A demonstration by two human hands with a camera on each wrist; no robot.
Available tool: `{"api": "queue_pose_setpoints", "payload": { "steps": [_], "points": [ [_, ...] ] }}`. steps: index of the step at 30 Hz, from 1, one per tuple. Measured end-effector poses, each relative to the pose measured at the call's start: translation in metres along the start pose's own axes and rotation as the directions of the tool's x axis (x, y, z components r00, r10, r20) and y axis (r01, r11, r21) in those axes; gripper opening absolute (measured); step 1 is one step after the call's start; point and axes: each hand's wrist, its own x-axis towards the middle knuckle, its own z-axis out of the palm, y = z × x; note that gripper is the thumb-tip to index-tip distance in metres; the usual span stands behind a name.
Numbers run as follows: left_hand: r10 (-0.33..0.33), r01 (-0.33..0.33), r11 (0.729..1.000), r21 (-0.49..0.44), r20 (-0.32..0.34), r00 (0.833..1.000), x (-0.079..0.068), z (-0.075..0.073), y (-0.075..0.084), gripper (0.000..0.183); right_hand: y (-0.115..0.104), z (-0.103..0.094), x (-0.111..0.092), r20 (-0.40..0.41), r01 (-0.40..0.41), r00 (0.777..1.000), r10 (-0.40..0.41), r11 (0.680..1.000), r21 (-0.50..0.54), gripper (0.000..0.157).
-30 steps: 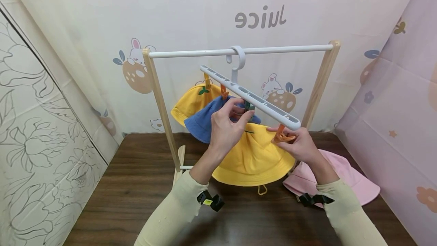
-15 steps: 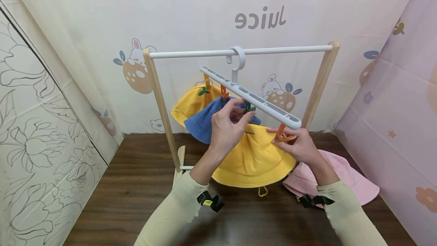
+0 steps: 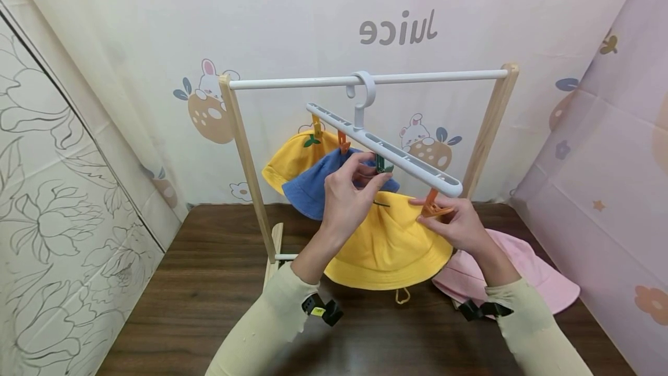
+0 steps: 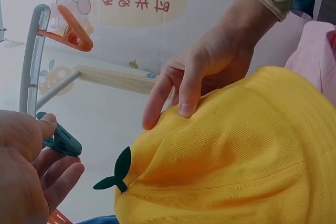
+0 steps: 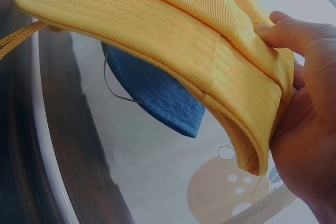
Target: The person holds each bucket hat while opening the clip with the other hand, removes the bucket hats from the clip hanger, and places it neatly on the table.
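My left hand [image 3: 348,193] pinches a green clothespin [image 4: 64,141] that hangs from the white hanger bar [image 3: 404,161]. My right hand [image 3: 455,222] holds a yellow bucket hat [image 3: 388,248] by its crown, thumb outside and other fingers partly hidden by the cloth. A dark green leaf tab [image 4: 122,174] tops this hat, beside and apart from the green clothespin in the left wrist view. An orange clothespin [image 3: 433,209] dangles at the bar's near end, overlapping my right hand in the head view. Farther along, a blue hat [image 3: 310,187] and another yellow hat [image 3: 282,158] hang from clothespins.
The hanger hooks over the white rail [image 3: 438,78] of a wooden-legged stand [image 3: 242,167]. A pink hat [image 3: 537,271] lies at the right of the dark wooden table [image 3: 193,295]. A printed curtain [image 3: 292,22] stands behind.
Both hands keep their holds. The right hand and the yellow hat have shifted very slightly right and down, and the bar's near end has moved slightly with them.
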Motion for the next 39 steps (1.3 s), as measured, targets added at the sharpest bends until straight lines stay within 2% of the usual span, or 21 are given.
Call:
{"api": "queue_pose_setpoints", "payload": {
  "steps": [14, 19, 26, 39],
  "points": [
    [0.010, -0.010, 1.000, -0.018, -0.010, 1.000, -0.001, -0.001, -0.002, 0.037, -0.004, 0.004, -0.008, -0.003, 0.041, 0.999, -0.041, 0.988, 0.147, 0.036],
    [0.009, -0.010, 1.000, -0.017, -0.014, 1.000, -0.001, -0.001, -0.002, 0.037, -0.003, 0.004, -0.010, -0.003, 0.012, 1.000, -0.012, 0.993, 0.114, 0.033],
    [0.008, -0.008, 0.999, -0.031, 0.000, 1.000, 0.000, -0.002, -0.002, 0.037, -0.003, 0.004, -0.015, -0.014, -0.007, 1.000, 0.009, 0.987, 0.161, 0.035],
    [-0.007, 0.007, 1.000, -0.026, 0.014, 1.000, 0.001, -0.003, -0.002, 0.035, -0.011, 0.008, -0.027, -0.025, -0.032, 0.999, 0.036, 0.991, 0.127, 0.034]
  ]
}}
